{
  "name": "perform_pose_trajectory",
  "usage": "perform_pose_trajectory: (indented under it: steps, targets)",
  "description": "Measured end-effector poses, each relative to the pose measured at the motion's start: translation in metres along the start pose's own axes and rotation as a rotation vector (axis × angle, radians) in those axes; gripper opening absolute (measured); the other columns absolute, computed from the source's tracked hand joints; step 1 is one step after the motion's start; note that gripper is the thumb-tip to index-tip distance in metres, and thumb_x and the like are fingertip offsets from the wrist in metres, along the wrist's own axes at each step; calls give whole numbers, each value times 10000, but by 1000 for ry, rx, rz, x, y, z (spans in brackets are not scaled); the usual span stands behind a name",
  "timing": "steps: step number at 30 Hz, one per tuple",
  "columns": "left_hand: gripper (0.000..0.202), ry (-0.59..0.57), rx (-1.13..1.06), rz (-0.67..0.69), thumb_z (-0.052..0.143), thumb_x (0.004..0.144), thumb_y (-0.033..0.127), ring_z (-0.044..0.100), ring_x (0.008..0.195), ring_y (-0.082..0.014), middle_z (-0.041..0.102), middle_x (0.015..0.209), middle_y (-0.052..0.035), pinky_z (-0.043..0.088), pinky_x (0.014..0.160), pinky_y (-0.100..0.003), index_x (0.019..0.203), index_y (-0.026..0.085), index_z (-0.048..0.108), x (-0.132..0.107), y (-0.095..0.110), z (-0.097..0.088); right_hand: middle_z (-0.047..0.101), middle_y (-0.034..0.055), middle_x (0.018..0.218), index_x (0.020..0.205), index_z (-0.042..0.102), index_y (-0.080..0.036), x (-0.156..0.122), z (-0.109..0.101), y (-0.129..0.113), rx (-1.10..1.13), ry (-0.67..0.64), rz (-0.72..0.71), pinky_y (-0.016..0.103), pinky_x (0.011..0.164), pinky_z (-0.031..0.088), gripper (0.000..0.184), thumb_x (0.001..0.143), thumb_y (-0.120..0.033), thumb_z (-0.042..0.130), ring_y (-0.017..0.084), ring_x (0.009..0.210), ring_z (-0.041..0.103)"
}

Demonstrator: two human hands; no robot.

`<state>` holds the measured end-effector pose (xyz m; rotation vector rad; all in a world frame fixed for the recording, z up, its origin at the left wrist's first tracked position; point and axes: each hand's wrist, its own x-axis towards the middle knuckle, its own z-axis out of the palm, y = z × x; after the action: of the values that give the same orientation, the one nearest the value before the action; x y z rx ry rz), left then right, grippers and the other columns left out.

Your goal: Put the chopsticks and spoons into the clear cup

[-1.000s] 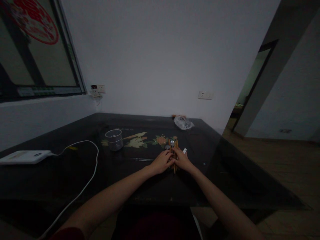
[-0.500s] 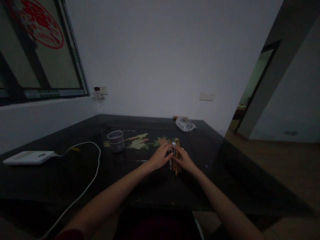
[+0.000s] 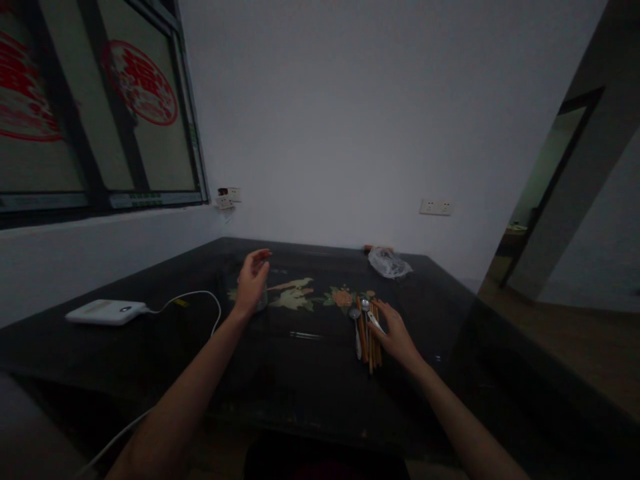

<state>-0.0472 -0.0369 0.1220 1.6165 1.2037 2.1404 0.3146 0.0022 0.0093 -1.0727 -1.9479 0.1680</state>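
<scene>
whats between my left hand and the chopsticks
Head view: between left hand and brown wooden chopsticks, only dark tabletop with painted flower motif, plus a thin glint.

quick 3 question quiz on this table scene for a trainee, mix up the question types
1. True or false: the left hand is apart from the chopsticks.
2. Which lie right beside the chopsticks, by the right hand? A) metal spoons B) scissors C) a knife
3. Fill in: at the far edge of the table, near the wall, lies a clear plastic ___.
Key: 1 true; 2 A; 3 bag.
</scene>
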Motion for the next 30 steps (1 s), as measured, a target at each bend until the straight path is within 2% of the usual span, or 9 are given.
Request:
perform_pose_trajectory:
  steps: [4,6,8,12,15,20,22,25,30]
  targets:
    - [238,272,34,-74,559,753,247,545,1052,-189,611,1060,-56,374,973,-324,982,183,570,11,-40,-52,540,124,1296,1231,535,-210,15,-5,-30,47,29,-49,521,1052,331,445,819,-375,551,293,1280,415]
    - [192,344,-5,-236,531,754,244,543,1039,-183,613,1041,-48,386,929,-305,930,185,579,8,-58,-67,567,111,1263,1208,549,-225,25,-2,-56,85,0,-98,512,1047,340,396,830,-341,541,279,1253,449]
    - [163,360,-73,-440,515,759,253,551,1005,-174,618,1018,-42,399,858,-280,889,186,589,3,-70,-74,584,103,1240,1185,565,-231,36,7,-88,119,-77,-168,484,1039,355,354,841,-309,540,260,1220,484]
    - [143,318,-236,-685,483,793,262,572,861,-135,632,911,-18,385,707,-225,823,190,602,-6,-77,-73,593,103,1229,1178,571,-209,57,54,-148,168,-288,-313,426,1020,381,366,813,-236,587,240,1189,508]
    - [166,303,-302,-776,467,819,272,565,727,-124,623,781,-8,369,633,-222,748,184,589,-7,-76,-71,611,109,1201,1202,551,-190,72,109,-177,271,-399,-205,422,1004,396,424,783,-217,615,245,1148,546]
    - [210,310,-312,-827,438,833,232,528,586,-114,593,660,-2,346,554,-227,690,170,579,-6,-83,-68,585,150,1234,1303,431,-144,86,197,-195,537,-415,237,424,931,459,606,726,-152,616,260,1103,582]
    - [210,315,-318,-844,431,824,209,509,544,-108,575,622,2,345,535,-223,673,164,570,-6,-87,-67,580,140,1250,1317,404,-151,86,217,-197,659,-396,240,433,959,439,671,684,-124,627,259,1131,567]
    - [203,320,-332,-865,420,808,167,483,501,-99,549,577,12,353,525,-213,650,160,548,-8,-93,-66,531,141,1315,1353,356,-148,81,230,-200,729,-370,201,419,1038,363,771,639,-121,648,251,1215,500]
    - [198,295,-346,-882,432,812,154,487,506,-98,546,564,17,377,551,-211,637,159,525,-11,-96,-66,453,112,1391,1429,241,-182,76,229,-201,713,-400,151,402,1095,281,877,652,-139,645,234,1312,385]
